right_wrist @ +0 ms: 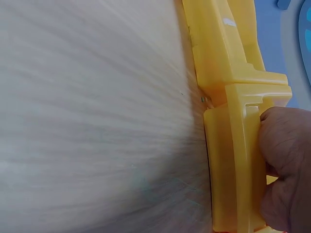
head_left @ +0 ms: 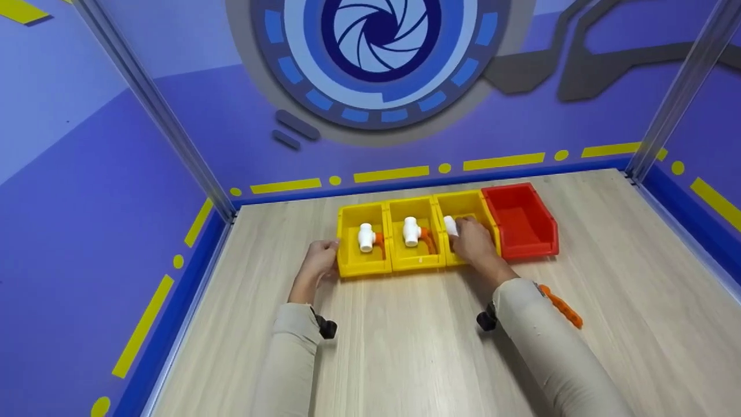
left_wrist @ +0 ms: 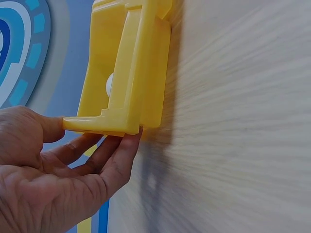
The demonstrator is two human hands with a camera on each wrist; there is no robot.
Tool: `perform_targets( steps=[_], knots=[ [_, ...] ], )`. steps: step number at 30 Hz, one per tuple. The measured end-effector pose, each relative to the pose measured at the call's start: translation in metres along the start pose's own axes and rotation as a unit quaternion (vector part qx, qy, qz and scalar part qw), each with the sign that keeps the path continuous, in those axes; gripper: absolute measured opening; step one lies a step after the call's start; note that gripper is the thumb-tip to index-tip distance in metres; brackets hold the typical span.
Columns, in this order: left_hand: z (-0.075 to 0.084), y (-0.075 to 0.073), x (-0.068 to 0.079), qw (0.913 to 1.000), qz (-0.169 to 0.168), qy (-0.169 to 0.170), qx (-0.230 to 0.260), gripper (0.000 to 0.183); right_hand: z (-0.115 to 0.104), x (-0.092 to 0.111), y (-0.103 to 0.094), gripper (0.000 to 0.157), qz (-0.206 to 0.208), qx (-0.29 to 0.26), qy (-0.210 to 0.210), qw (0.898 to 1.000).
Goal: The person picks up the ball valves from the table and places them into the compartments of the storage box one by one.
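In the head view, your left hand point(head_left: 319, 259) is at the left side of the leftmost yellow plastic bin point(head_left: 347, 270), its thumb and fingers on that bin's side. Your right hand point(head_left: 474, 242) reaches down into the third yellow plastic bin point(head_left: 468, 197), just beside a white plastic tubular piece point(head_left: 450, 226); your fingertips are hidden, so whether they pinch it cannot be told. In the leftmost bin lies a white tee-shaped plastic valve with an orange handle point(head_left: 366, 238), and the middle yellow plastic bin point(head_left: 412, 204) holds a matching white-and-orange valve point(head_left: 411, 231). A red plastic bin point(head_left: 518, 223) adjoins the third one on the right. Past your right sleeve point(head_left: 541, 330), a long orange piece point(head_left: 564, 308) lies on the pale wood-grain tabletop point(head_left: 393, 347), partly covered by the sleeve.

In the left wrist view, you hold the side wall of the leftmost bin: your thumb meets its edge, while your other fingers, slightly bent, touch the outer face. A bit of the white valve shows inside.

In the right wrist view, your right hand is over the third bin's front, its fingers out of sight within. The middle bin beside it bears a small pale mark.
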State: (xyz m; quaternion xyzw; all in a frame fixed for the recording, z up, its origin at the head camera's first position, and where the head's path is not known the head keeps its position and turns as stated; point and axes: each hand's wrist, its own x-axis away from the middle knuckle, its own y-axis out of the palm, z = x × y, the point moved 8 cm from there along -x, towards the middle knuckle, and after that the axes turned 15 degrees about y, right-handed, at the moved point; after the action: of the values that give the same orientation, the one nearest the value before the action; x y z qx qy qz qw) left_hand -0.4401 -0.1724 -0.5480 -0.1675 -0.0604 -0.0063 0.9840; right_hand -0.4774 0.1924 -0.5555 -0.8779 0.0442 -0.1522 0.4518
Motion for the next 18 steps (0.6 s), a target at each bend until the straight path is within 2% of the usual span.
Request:
perform_targets(
  steps=[9, 18],
  knots=[
    [-0.0034, -0.0025, 0.0027, 0.9999, 0.001, -0.016, 0.004, 0.049, 0.0016, 0.0013, 0.0054, 0.062, -0.016, -0.013, 0.017, 1.000],
    [-0.0031, 0.0002, -0.0016, 0.9998, -0.003, -0.014, 0.011, 0.052, 0.0012, 0.0008, -0.0001, 0.059, -0.003, -0.017, -0.004, 1.000]
  ],
)
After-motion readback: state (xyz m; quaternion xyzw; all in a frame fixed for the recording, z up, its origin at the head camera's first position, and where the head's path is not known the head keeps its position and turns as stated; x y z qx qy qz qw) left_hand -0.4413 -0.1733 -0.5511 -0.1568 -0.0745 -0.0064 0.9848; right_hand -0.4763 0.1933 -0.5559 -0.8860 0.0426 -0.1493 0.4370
